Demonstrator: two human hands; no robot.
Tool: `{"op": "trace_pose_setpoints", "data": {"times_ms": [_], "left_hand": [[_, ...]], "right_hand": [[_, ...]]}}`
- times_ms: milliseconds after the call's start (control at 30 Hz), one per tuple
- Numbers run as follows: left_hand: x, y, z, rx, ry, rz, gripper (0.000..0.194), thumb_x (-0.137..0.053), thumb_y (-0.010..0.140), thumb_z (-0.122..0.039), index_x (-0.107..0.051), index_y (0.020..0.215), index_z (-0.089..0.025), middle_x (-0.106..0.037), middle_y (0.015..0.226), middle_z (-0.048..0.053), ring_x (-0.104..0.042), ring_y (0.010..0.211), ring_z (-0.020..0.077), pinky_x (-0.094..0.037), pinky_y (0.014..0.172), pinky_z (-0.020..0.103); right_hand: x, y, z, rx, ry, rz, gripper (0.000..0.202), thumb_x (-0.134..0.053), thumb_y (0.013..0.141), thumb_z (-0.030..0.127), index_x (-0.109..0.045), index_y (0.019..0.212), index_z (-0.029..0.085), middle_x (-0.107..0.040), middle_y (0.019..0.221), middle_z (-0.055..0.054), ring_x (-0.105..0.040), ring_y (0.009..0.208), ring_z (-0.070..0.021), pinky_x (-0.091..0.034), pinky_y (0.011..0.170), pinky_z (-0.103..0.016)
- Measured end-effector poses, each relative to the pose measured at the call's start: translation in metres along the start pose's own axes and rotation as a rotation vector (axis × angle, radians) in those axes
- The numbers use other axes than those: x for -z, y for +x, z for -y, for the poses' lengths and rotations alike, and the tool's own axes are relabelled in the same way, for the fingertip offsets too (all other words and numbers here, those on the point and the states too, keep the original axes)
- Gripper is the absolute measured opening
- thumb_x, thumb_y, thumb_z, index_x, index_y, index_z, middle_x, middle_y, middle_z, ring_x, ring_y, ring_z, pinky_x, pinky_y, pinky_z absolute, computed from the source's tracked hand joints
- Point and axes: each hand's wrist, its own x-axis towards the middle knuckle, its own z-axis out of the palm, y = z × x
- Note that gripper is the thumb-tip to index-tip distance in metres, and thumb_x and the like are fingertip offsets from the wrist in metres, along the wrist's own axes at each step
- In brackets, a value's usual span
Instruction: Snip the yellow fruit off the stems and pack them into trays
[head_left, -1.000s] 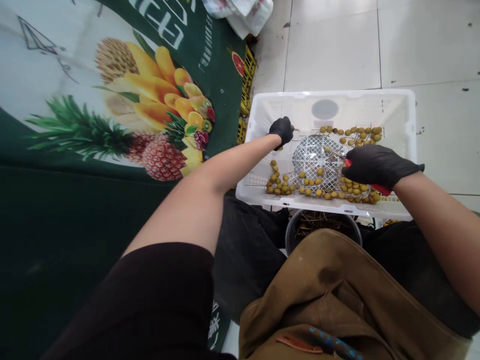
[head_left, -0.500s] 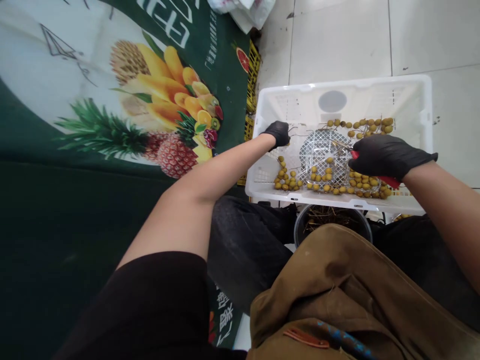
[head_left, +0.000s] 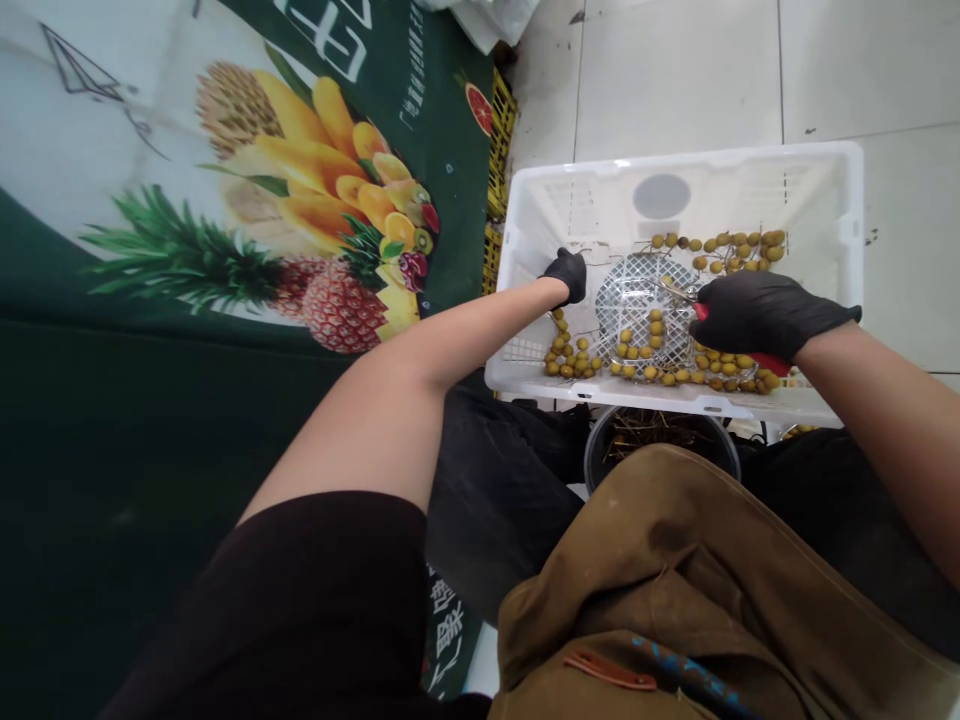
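Black-gloved, my left hand point(head_left: 568, 277) is closed at the left inside of a white plastic crate point(head_left: 600, 392). Thin stems point(head_left: 596, 254) come out beside its fingers; the grip itself is mostly hidden. My right hand point(head_left: 772, 315), also gloved, is wrapped round red-handled snips point(head_left: 769, 364), whose metal blades point left over the crate. Under the blades sits a clear plastic box point(head_left: 616, 325) with several longans point(head_left: 656, 328) in it. Longan bunches lie in the crate's near left corner point(head_left: 571, 360), along the near side and at the far right point(head_left: 742, 245).
Below the crate's near edge, between my legs, a dark bucket point(head_left: 590, 465) holds cut twigs. A green banner with printed fruit point(head_left: 337, 200) covers the left side, with yellow crates point(head_left: 499, 140) behind its edge. Tiled floor point(head_left: 690, 70) lies beyond.
My left hand has shifted slightly right and turned at the wrist. The right hand with the snips stays almost in place. The whole view has moved a little.
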Motion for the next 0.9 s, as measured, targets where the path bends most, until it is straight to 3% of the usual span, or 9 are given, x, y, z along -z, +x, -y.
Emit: {"op": "trace_pose_setpoints", "data": {"times_ms": [67, 200, 300, 400, 533, 633, 767, 900], "left_hand": [[0.001, -0.001, -0.004, -0.026, 0.049, 0.009, 0.092, -0.08, 0.079, -0.023, -0.049, 0.161, 0.006, -0.051, 0.164, 0.041, -0.055, 0.155, 0.0482, -0.051, 0.123, 0.049], [0.004, -0.003, 0.002, -0.026, -0.02, -0.01, 0.082, -0.078, 0.068, -0.009, -0.065, 0.148, 0.003, -0.067, 0.149, 0.036, -0.07, 0.138, 0.0428, -0.058, 0.112, 0.042], [0.009, -0.006, 0.018, -0.065, -0.234, -0.131, 0.066, -0.079, 0.067, -0.007, -0.074, 0.133, -0.011, -0.075, 0.143, 0.022, -0.073, 0.129, 0.0351, -0.059, 0.108, 0.036], [0.017, -0.018, 0.032, -0.136, -0.573, -0.215, 0.053, -0.083, 0.069, -0.008, -0.073, 0.121, -0.018, -0.079, 0.127, 0.011, -0.073, 0.116, 0.0266, -0.06, 0.1, 0.035], [0.03, -0.054, 0.028, -0.288, -1.001, -0.208, 0.052, -0.082, 0.068, -0.003, -0.067, 0.115, -0.018, -0.076, 0.114, 0.007, -0.069, 0.101, 0.0183, -0.06, 0.09, 0.032], [0.034, -0.083, 0.017, -0.37, -1.138, -0.206, 0.036, -0.076, 0.074, -0.004, -0.067, 0.106, -0.016, -0.073, 0.103, 0.004, -0.066, 0.089, 0.0145, -0.059, 0.086, 0.032], [0.029, -0.106, 0.009, -0.349, -1.226, -0.257, 0.018, -0.067, 0.087, -0.009, -0.067, 0.104, -0.017, -0.059, 0.082, -0.001, -0.056, 0.071, 0.0119, -0.055, 0.076, 0.03], [0.02, -0.117, 0.007, -0.315, -1.333, -0.374, 0.017, -0.064, 0.097, -0.015, -0.058, 0.111, -0.022, -0.054, 0.086, -0.002, -0.053, 0.069, 0.0109, -0.052, 0.072, 0.028]], "right_hand": [[-0.001, 0.001, -0.001, 0.008, -0.003, 0.003, 0.035, -0.074, 0.095, 0.051, -0.082, 0.108, 0.019, -0.08, 0.095, -0.017, -0.076, 0.096, -0.0322, -0.06, 0.087, -0.042], [-0.003, 0.002, -0.001, 0.017, 0.0, 0.003, 0.031, -0.074, 0.094, 0.048, -0.081, 0.102, 0.018, -0.078, 0.09, -0.016, -0.075, 0.089, -0.0308, -0.06, 0.082, -0.04], [-0.005, 0.004, -0.002, 0.024, 0.009, -0.013, 0.031, -0.077, 0.091, 0.048, -0.081, 0.101, 0.019, -0.078, 0.089, -0.015, -0.075, 0.092, -0.0307, -0.06, 0.083, -0.039], [-0.006, 0.005, -0.001, 0.027, 0.03, -0.02, 0.031, -0.079, 0.09, 0.047, -0.082, 0.104, 0.019, -0.078, 0.095, -0.016, -0.076, 0.099, -0.0322, -0.06, 0.086, -0.039], [-0.007, 0.005, 0.004, 0.037, 0.044, -0.031, 0.033, -0.077, 0.09, 0.045, -0.082, 0.108, 0.018, -0.08, 0.103, -0.018, -0.076, 0.1, -0.0328, -0.059, 0.085, -0.038], [-0.008, 0.003, 0.011, 0.067, 0.081, -0.056, 0.033, -0.073, 0.091, 0.043, -0.081, 0.11, 0.017, -0.081, 0.109, -0.019, -0.075, 0.096, -0.0306, -0.056, 0.081, -0.035], [-0.012, -0.001, 0.024, 0.107, 0.278, -0.019, 0.027, -0.067, 0.098, 0.041, -0.078, 0.104, 0.017, -0.081, 0.102, -0.014, -0.071, 0.084, -0.0234, -0.05, 0.073, -0.03], [-0.015, -0.008, 0.038, 0.123, 0.487, 0.031, 0.021, -0.064, 0.103, 0.034, -0.074, 0.097, 0.017, -0.08, 0.094, -0.009, -0.068, 0.078, -0.0183, -0.046, 0.069, -0.027]]}}
